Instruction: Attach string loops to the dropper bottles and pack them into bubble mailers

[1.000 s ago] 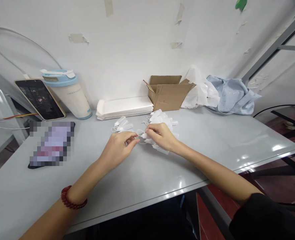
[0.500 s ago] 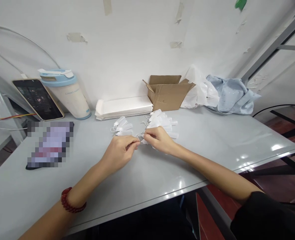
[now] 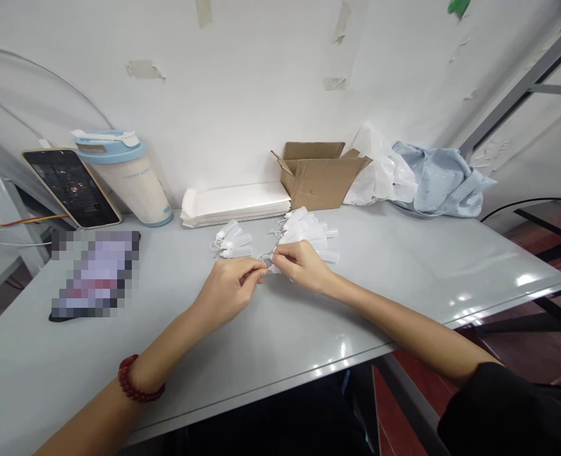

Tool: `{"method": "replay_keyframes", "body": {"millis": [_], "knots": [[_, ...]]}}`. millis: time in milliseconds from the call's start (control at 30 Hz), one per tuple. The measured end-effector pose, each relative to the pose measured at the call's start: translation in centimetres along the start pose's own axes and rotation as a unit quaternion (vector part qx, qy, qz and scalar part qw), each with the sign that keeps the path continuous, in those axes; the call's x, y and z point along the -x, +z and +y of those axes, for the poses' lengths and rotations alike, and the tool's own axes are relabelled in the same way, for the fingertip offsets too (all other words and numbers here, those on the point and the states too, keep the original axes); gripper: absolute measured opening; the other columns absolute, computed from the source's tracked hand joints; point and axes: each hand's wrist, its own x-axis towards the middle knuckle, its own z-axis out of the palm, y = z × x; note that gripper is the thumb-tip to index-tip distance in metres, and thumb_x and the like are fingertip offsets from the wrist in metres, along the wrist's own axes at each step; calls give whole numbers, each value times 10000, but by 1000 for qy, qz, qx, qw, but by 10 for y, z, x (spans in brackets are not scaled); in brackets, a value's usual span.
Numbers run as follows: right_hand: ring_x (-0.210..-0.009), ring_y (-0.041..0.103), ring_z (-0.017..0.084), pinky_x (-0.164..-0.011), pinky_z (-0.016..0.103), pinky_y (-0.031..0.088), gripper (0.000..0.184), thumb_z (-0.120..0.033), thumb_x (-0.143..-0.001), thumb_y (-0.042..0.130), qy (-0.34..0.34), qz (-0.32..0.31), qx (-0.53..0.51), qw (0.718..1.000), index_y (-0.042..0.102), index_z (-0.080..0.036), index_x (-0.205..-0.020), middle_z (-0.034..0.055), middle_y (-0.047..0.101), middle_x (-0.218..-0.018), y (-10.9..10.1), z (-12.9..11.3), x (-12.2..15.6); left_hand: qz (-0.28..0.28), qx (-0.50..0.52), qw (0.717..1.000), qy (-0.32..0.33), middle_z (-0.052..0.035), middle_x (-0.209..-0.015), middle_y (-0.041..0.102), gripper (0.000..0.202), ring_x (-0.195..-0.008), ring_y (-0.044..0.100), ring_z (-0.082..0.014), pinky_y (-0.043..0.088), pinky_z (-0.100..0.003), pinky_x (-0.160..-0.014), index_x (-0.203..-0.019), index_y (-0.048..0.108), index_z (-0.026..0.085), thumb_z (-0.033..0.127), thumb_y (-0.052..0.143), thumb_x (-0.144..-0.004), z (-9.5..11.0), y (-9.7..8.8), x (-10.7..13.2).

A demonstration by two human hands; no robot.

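My left hand [image 3: 228,288] and my right hand [image 3: 299,266] meet over the grey table [image 3: 404,266], fingertips almost touching. Both are closed in a pinch on one small white tag with a thin string loop between them. Just behind my right hand lies a pile of white tags [image 3: 306,231]. A smaller group of white tags [image 3: 230,242] lies behind my left hand. A red bead bracelet [image 3: 138,383] is on my left wrist.
Against the wall stand an open cardboard box [image 3: 316,174], a flat stack of white sheets [image 3: 235,202], a blue-lidded white tub [image 3: 128,174] and a leaning phone [image 3: 71,187]. A blurred dark item [image 3: 95,272] lies left; crumpled plastic and blue cloth [image 3: 432,177] lie right.
The hands have drawn slightly closer together and stayed pinched on the small tag. Nothing else on the table has moved.
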Motion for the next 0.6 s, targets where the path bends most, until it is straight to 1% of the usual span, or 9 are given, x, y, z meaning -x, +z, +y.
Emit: {"method": "replay_keyframes", "body": {"millis": [100,167,233,300,467,600], "knots": [[-511,319,78,-517,240,245,240,-191,-758,391,4,8,-18,1000,384,-176,-519,-46,364,-494,0,1,-1,6,16,1000,-17,-1,-663,681,172,-532,570,-110,447,-220,-530,-760,660,168,187,506,-832,-1,-2,-2],[-523,347,80,-520,233,258,221,-204,-756,402,14,18,-42,999,432,-169,-540,-42,401,-509,-1,3,-2,19,28,999,-31,-12,-705,704,131,-587,612,-129,479,-230,-565,-825,675,165,225,560,-812,-2,-3,-4],[-529,363,81,-521,226,265,198,-212,-751,414,27,27,-67,997,466,-164,-566,-42,417,-519,-2,4,-4,31,34,998,-47,-24,-733,717,161,-642,640,-150,501,-243,-599,-891,684,159,256,612,-784,-3,-3,-5],[-526,360,79,-517,221,265,189,-216,-750,419,36,32,-89,995,472,-164,-576,-47,408,-520,-4,5,-4,34,35,997,-63,-28,-740,720,205,-662,647,-159,508,-251,-612,-934,691,156,267,632,-773,-4,-4,-6],[-521,347,73,-516,214,268,187,-216,-751,427,49,32,-114,992,464,-164,-575,-56,392,-519,-5,7,-4,37,43,994,-90,-23,-733,715,222,-667,645,-159,508,-252,-619,-936,699,163,309,634,-782,-2,-5,-5],[-521,351,72,-510,213,262,189,-214,-754,427,51,26,-119,991,464,-164,-576,-54,399,-524,-4,7,-4,33,63,994,-88,-10,-727,708,186,-622,629,-137,498,-238,-604,-897,694,167,304,608,-804,0,-6,-4]]}}
